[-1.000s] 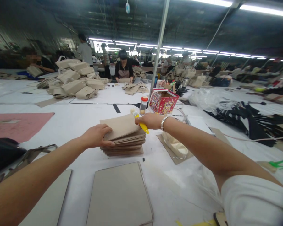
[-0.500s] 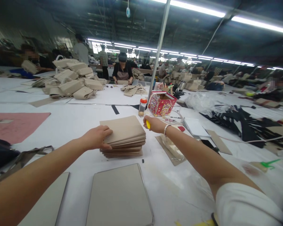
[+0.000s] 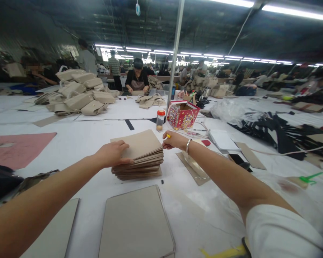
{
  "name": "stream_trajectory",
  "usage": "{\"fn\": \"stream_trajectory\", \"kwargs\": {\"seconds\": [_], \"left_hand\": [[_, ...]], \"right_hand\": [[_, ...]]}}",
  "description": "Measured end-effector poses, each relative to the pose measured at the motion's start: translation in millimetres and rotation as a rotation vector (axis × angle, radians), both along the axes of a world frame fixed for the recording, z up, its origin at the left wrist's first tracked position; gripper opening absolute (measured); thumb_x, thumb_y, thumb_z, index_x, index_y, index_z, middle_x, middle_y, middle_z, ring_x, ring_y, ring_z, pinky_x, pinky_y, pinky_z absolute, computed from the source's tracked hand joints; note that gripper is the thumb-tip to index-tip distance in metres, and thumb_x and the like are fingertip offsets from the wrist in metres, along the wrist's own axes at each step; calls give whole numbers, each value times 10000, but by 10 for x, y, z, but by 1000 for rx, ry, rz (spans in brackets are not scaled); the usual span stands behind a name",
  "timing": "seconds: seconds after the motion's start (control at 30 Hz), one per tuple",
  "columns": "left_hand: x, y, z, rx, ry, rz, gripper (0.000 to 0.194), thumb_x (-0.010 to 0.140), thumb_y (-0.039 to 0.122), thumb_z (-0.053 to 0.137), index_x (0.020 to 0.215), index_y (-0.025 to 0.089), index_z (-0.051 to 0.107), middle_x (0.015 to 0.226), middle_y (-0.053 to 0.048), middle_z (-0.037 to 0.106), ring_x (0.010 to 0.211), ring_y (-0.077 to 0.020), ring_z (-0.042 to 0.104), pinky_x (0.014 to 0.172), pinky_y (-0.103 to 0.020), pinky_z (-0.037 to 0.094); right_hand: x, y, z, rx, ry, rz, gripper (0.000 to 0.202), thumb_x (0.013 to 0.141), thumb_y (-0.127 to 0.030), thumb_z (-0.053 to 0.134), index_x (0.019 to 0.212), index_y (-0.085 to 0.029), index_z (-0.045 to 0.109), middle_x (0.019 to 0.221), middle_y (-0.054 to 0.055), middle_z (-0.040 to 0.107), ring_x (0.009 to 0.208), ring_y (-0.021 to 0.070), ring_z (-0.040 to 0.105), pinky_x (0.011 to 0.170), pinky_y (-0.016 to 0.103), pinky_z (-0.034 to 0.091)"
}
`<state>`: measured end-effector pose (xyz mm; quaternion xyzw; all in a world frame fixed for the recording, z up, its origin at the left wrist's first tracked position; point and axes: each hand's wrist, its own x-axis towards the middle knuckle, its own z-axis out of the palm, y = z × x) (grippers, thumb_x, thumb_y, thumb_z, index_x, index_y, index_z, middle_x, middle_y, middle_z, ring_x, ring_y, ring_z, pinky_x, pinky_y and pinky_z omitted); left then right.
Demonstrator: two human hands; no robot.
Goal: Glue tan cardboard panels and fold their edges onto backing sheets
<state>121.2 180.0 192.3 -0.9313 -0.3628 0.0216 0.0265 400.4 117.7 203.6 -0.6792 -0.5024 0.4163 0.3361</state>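
A stack of beige sheets (image 3: 138, 141) stands in the middle of the white table, its layers slightly fanned at the right side. My left hand (image 3: 115, 152) lies on the stack's left part, fingers stretched over the top sheet and thumb near the front edge. At the stack's right corner is my right hand (image 3: 173, 139), closed around a small tool with a yellow handle (image 3: 168, 135); the working end is hidden. The fingertips of that hand are at the sheets' edge; whether they touch, I cannot tell. Nearer me lies a pile of larger grey-beige panels (image 3: 136, 222).
Behind my right hand stand a red-lidded jar (image 3: 160, 120) and a red patterned box (image 3: 183, 114), near a metal pole (image 3: 174, 53). A heap of beige bag pieces (image 3: 80, 91) lies far left. A co-worker (image 3: 137, 77) sits across. A phone (image 3: 239, 161) lies at right.
My right hand has turned and come down slightly to the stack's right corner, the yellow handle now less visible. My left hand has slid slightly farther over the top sheet. The view has shifted a little.
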Motion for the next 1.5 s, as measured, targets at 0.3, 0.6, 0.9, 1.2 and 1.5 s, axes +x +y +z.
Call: {"fn": "stream_trajectory", "kwargs": {"seconds": [0.3,0.6,0.9,1.2,1.5], "left_hand": [[410,-150,20,108,58,55,635,723,716,377,1008,172,536,1029,-134,557,921,-295,565,720,-381,449],[284,-178,651,359,42,48,291,838,255,332,1047,157,508,989,-117,555,805,-253,592,652,-349,427],[-103,-81,1174,441,-135,94,281,799,276,400,1016,161,537,993,-106,544,906,-271,550,749,-373,407],[-615,109,1440,-291,-998,12,307,695,363,557,905,139,567,805,-34,623,730,-197,581,619,-279,448],[-845,-110,1080,-735,-1341,19,421,655,353,705,1019,167,604,945,-65,663,782,-201,615,670,-280,474]], "right_hand": [[-61,9,245,51,145,-49,160,795,-106,530,853,-198,413,590,-14,614,517,124,629,518,243,532],[-259,113,710,285,306,-39,200,793,-64,501,876,-210,393,657,-23,619,604,132,655,575,273,548],[-197,89,477,387,19,-30,142,817,-140,495,857,-214,380,810,22,645,706,137,654,622,277,539],[-442,-32,477,962,-565,13,212,820,-248,513,1009,-221,421,1054,85,635,869,216,638,767,389,512],[-902,-385,358,1271,-680,195,355,785,-284,599,1066,-209,396,1229,123,537,1092,243,538,899,432,469]]}}
